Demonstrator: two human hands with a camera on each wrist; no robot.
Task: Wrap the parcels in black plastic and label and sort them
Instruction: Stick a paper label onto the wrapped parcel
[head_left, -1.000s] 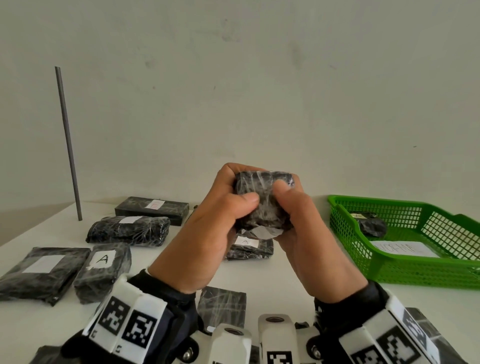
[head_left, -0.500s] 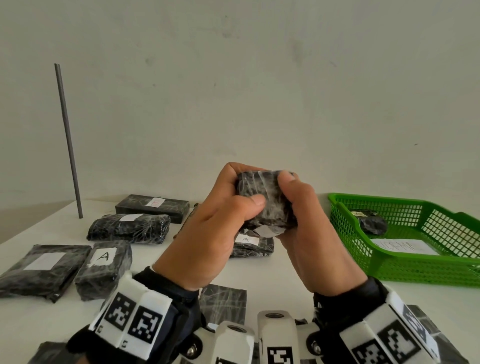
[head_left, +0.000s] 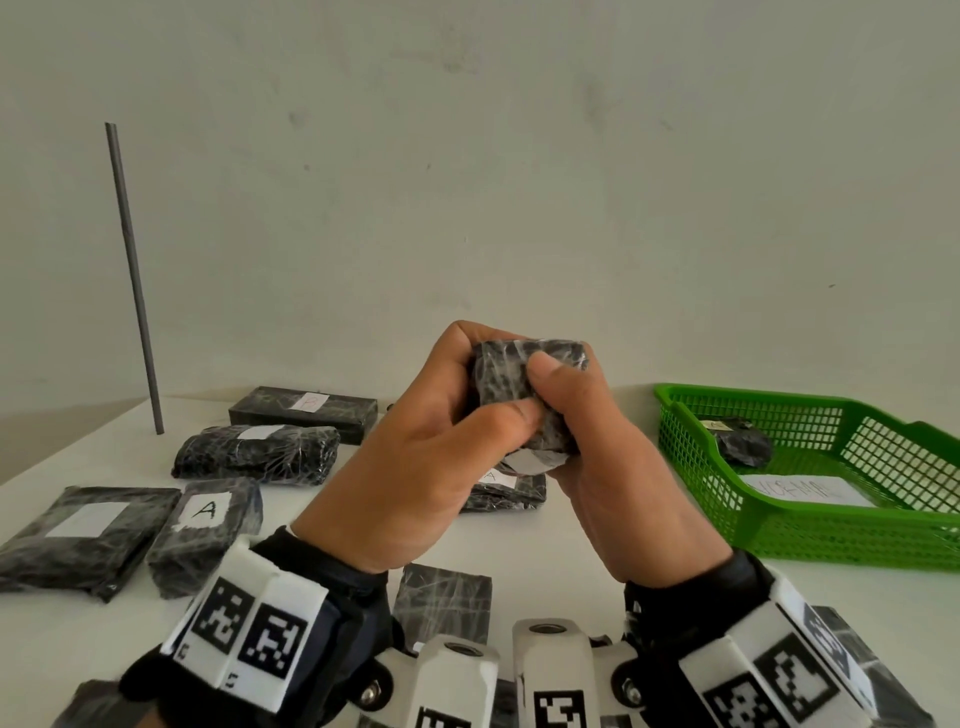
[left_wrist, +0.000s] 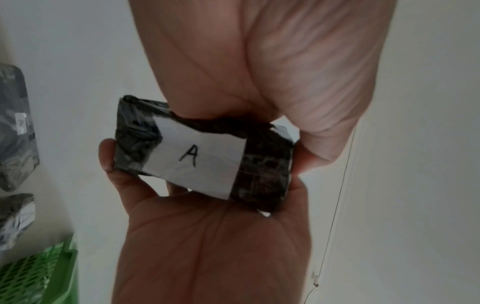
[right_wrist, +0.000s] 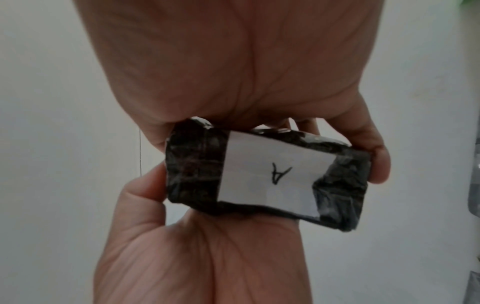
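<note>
Parcel (head_left: 524, 400) in black plastic, being held up above the white table (head_left: 597, 535) between both hands, well clear of the other packages. Left hand (head_left: 415, 467) and right hand (head_left: 613, 473) both gripping it, fingers curled round its edges, thumbs pressing on the near face. Showing on the underside, in both wrist views, a white paper label (left_wrist: 197, 160) reading "A" in black pen. Lying on the table at left, wrapped parcels, one marked "A" (head_left: 202, 512) and one possibly "B" (head_left: 309, 402). Sitting at right, a green basket (head_left: 831, 535) holding a small wrapped parcel (head_left: 743, 441) and a sheet with unreadable writing (head_left: 800, 488).
</note>
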